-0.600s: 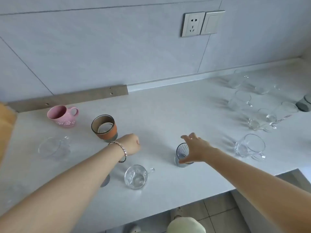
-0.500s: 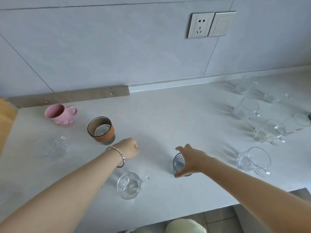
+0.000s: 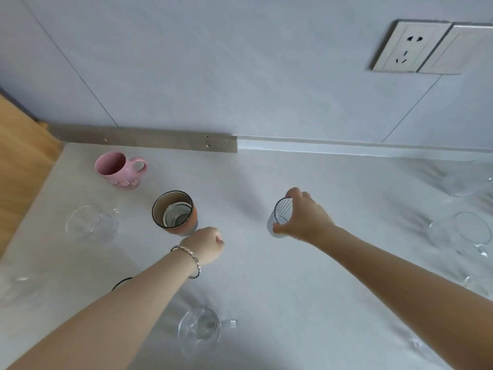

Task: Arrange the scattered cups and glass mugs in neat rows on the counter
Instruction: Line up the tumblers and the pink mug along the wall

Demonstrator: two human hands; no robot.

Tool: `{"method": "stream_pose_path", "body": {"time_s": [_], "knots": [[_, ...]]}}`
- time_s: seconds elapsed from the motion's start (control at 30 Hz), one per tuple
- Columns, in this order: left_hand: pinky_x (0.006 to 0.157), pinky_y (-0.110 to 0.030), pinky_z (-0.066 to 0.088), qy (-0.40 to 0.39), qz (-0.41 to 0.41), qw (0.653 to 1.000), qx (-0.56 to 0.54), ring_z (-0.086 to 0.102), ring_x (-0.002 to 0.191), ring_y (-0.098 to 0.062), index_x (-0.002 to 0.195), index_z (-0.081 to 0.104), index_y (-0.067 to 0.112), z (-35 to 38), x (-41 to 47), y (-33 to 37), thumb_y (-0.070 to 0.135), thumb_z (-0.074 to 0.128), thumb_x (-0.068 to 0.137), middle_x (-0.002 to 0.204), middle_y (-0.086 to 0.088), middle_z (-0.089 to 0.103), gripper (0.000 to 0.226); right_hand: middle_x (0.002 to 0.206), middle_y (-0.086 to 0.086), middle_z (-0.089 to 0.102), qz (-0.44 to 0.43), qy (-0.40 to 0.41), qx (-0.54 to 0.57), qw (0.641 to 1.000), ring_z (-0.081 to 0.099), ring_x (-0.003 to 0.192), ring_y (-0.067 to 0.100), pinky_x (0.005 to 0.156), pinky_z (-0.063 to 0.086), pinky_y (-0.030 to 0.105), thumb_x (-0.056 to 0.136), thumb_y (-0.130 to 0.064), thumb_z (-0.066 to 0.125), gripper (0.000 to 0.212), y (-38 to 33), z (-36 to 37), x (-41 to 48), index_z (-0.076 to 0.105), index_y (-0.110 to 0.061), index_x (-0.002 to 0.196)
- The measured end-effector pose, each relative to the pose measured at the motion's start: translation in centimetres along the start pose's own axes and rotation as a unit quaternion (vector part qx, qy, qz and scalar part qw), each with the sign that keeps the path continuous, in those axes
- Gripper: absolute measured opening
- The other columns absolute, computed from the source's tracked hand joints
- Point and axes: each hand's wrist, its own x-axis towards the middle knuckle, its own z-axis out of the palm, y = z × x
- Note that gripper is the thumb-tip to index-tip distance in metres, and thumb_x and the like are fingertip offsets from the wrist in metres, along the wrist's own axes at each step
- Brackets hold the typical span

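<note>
The right hand [image 3: 306, 220] has its fingers wrapped round a small glass cup [image 3: 281, 214] with lines on it, tipped, over the middle of the counter [image 3: 266, 284]. The left hand [image 3: 208, 245] is a fist with nothing in it, next to an orange cup [image 3: 174, 212]. A pink mug [image 3: 118, 169] sits far left.

Both forearms are bare, without sleeves; a silver linked bracelet [image 3: 190, 259] circles the left hand's [image 3: 206, 245] wrist, around seven o'clock.

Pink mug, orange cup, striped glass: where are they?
pink mug [image 3: 124, 178], head view, outer wall below the rim
orange cup [image 3: 162, 207], head view, inner wall
striped glass [image 3: 280, 212], head view, striped side wall
</note>
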Motion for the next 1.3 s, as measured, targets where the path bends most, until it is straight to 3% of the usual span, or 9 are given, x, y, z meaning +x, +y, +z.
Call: {"method": "stream_pose_path", "body": {"time_s": [0.17, 0.43, 0.6, 0.73, 0.83, 0.93, 1.03, 1.13, 1.3], "knots": [[0.071, -0.029, 0.038, -0.023, 0.006, 1.0, 0.0, 0.047, 0.077, -0.02, 0.078, 0.049, 0.021, 0.0, 1.8, 0.1, 0.018, 0.04, 0.085, 0.085, 0.001, 0.054, 0.012, 0.124, 0.011, 0.043, -0.025, 0.03, 0.015, 0.999, 0.057, 0.106, 0.034, 0.083, 0.051, 0.037, 0.07, -0.034, 0.074, 0.072, -4.7, -0.6, 8.4, 0.039, -0.017, 0.13], [0.076, -0.03, 0.042, -0.042, 0.005, 0.999, -0.012, 0.059, 0.092, -0.022, 0.1, 0.061, 0.015, -0.5, 3.1, -1.4, 0.022, 0.039, 0.09, 0.109, -0.004, 0.066, 0.025, 0.13, 0.01, 0.039, -0.049, 0.004, -0.044, 0.998, 0.05, 0.117, 0.033, 0.087, 0.05, 0.039, 0.07, -0.039, 0.073, 0.078, -10.1, 2.6, 15.9, 0.038, -0.021, 0.137], [0.079, -0.032, 0.044, -0.056, -0.004, 0.998, -0.017, 0.052, 0.087, -0.018, 0.093, 0.056, 0.02, -0.6, 3.4, -2.7, 0.024, 0.038, 0.091, 0.099, -0.001, 0.06, 0.019, 0.133, 0.011, 0.038, -0.04, 0.041, -0.066, 0.996, 0.047, 0.119, 0.031, 0.081, 0.047, 0.036, 0.075, -0.042, 0.069, 0.074, -11.3, 3.2, 17.0, 0.037, -0.018, 0.137], [0.075, -0.031, 0.041, -0.065, 0.003, 0.998, -0.011, 0.051, 0.085, -0.019, 0.088, 0.051, 0.021, -0.9, 3.4, -3.1, 0.023, 0.038, 0.092, 0.093, 0.0, 0.055, 0.013, 0.142, 0.014, 0.03, -0.047, 0.039, -0.096, 0.994, 0.04, 0.126, 0.033, 0.096, 0.044, 0.04, 0.077, -0.054, 0.067, 0.092, -10.9, 3.0, 15.5, 0.019, -0.018, 0.147], [0.071, -0.029, 0.035, -0.078, 0.011, 0.997, -0.007, 0.046, 0.079, -0.019, 0.084, 0.047, 0.021, -1.0, 2.9, -3.4, 0.023, 0.039, 0.091, 0.088, 0.0, 0.049, 0.011, 0.148, 0.013, 0.028, -0.126, 0.089, -0.088, 0.984, 0.026, 0.137, 0.031, 0.111, 0.03, 0.041, 0.086, -0.05, 0.057, 0.073, -11.1, 2.9, 12.2, 0.03, -0.014, 0.143], [0.068, -0.029, 0.031, -0.094, 0.018, 0.995, -0.005, 0.041, 0.075, -0.019, 0.074, 0.042, 0.021, -1.4, 2.3, -4.3, 0.021, 0.041, 0.088, 0.084, -0.002, 0.045, 0.015, 0.147, 0.007, 0.033, -0.202, 0.038, -0.03, 0.978, 0.024, 0.139, 0.025, 0.116, 0.023, 0.038, 0.091, -0.039, 0.054, 0.059, -12.6, 3.3, 8.8, 0.036, -0.013, 0.142], [0.06, -0.027, 0.029, -0.09, 0.023, 0.996, 0.007, 0.041, 0.072, -0.021, 0.069, 0.041, 0.019, -2.3, 1.5, -5.6, 0.018, 0.042, 0.087, 0.079, -0.005, 0.045, 0.017, 0.15, 0.007, 0.029, -0.235, -0.051, -0.031, 0.97, 0.022, 0.14, 0.025, 0.116, 0.024, 0.039, 0.087, -0.042, 0.06, 0.071, -15.0, 4.4, 6.9, 0.03, -0.014, 0.146], [0.053, -0.027, 0.022, -0.099, 0.017, 0.995, 0.029, 0.039, 0.075, -0.02, 0.078, 0.042, 0.016, -3.3, 0.2, -7.2, 0.018, 0.041, 0.087, 0.082, -0.006, 0.044, 0.01, 0.152, 0.007, 0.024, -0.221, -0.109, -0.07, 0.967, 0.024, 0.139, 0.029, 0.111, 0.028, 0.042, 0.079, -0.047, 0.067, 0.087, -17.2, 6.2, 6.4, 0.021, -0.02, 0.148], [0.059, -0.028, 0.03, -0.087, -0.013, 0.996, 0.022, 0.041, 0.077, -0.021, 0.081, 0.044, 0.017, -4.5, -1.9, -10.1, 0.019, 0.041, 0.089, 0.086, -0.004, 0.046, 0.009, 0.139, 0.008, 0.035, -0.177, -0.126, -0.116, 0.969, 0.04, 0.128, 0.03, 0.098, 0.042, 0.042, 0.067, -0.048, 0.077, 0.096, -18.3, 9.7, 5.7, 0.023, -0.022, 0.144]]}}
